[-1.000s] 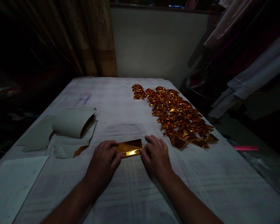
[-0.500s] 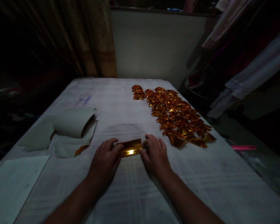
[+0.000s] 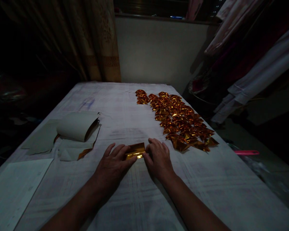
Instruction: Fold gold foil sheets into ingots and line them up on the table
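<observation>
A small folded strip of shiny gold foil paper (image 3: 137, 149) lies on the cloth-covered table between my two hands. My left hand (image 3: 115, 160) grips its left end, thumb along the near edge and fingers over the far side. At the right end, my right hand (image 3: 159, 158) pinches the strip between thumb and curled fingers. To the right, many folded gold foil pieces (image 3: 180, 117) lie in overlapping rows. Left of my hands rest pale-backed paper sheets (image 3: 74, 126), one curled over, with gold showing at their edges.
A flat white board or sheet (image 3: 16, 189) lies at the table's near left. The table (image 3: 144, 199) has a pale plaid cloth. A curtain (image 3: 103, 41) and a wall stand behind it; clothes (image 3: 262, 61) hang at the right, above a pink handle (image 3: 247, 152).
My left hand has shifted right over the foil strip, its thumb now stretched along the near edge. My right hand stays at the right end. The view has tilted slightly.
</observation>
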The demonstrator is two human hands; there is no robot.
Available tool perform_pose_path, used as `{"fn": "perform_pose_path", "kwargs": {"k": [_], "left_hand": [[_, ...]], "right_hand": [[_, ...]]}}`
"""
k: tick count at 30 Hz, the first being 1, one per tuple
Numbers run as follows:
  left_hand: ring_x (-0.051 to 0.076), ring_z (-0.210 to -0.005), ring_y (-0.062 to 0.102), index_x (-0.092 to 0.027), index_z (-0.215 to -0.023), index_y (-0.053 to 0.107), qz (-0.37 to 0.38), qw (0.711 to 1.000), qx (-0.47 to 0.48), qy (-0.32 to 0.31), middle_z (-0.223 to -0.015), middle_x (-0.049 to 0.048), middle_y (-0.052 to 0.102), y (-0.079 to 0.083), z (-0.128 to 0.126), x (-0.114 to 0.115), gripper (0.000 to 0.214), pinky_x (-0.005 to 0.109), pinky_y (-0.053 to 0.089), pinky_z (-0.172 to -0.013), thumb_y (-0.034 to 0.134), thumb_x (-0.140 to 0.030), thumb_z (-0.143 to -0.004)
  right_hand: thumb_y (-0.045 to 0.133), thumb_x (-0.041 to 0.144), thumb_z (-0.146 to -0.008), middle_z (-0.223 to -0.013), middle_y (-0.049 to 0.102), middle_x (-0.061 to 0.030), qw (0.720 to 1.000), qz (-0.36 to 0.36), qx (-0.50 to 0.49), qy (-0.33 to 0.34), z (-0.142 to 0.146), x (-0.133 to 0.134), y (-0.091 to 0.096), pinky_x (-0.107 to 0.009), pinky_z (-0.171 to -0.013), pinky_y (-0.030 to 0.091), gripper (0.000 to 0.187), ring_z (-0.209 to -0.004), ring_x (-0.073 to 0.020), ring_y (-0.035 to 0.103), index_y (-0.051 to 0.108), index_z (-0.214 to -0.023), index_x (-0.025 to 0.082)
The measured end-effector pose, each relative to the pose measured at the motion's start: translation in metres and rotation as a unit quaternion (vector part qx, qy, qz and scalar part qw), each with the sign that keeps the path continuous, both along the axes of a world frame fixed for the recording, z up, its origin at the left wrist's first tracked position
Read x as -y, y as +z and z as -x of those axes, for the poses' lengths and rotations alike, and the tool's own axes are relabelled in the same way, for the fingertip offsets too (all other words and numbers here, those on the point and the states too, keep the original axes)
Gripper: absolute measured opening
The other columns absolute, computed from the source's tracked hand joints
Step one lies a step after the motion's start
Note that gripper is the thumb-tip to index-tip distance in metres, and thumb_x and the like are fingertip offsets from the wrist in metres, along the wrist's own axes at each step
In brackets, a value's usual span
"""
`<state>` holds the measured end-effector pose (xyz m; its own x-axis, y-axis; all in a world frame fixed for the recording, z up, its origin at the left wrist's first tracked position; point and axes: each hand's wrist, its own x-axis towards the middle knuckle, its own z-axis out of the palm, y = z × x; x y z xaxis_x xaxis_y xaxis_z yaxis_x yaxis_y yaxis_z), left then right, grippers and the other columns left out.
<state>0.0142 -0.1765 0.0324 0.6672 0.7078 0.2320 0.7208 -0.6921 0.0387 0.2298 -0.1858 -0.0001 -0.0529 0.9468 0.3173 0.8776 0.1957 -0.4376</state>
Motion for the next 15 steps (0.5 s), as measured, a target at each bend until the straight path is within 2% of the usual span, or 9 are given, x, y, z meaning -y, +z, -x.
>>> {"fn": "perform_pose_path", "kwargs": {"k": [7,15], "left_hand": [[0.032,-0.126,0.054,-0.041,-0.131,0.061,-0.027,0.999,-0.024,-0.003,-0.137,0.0094,0.059,-0.001,0.026,0.006,0.056,0.059,0.034,-0.108,0.064,-0.007,-0.087],[0.029,-0.126,0.054,-0.042,-0.126,0.065,-0.063,0.998,-0.01,0.002,-0.133,0.005,0.064,-0.012,0.056,0.007,0.048,0.056,0.032,-0.109,0.053,-0.009,-0.093]], "right_hand": [[0.059,0.022,-0.091,-0.132,0.064,-0.0137,1.0,0.007,-0.006,0.001,-0.001,-0.001,0.0,-0.057,-0.112,0.029,0.002,-0.135,-0.031,0.049,0.059,-0.093,0.022],[0.061,0.021,-0.088,-0.129,0.065,-0.0142,1.0,-0.01,-0.02,0.0,-0.001,-0.002,-0.003,-0.058,-0.11,0.031,0.003,-0.131,-0.0311,0.052,0.059,-0.09,0.022]]}}
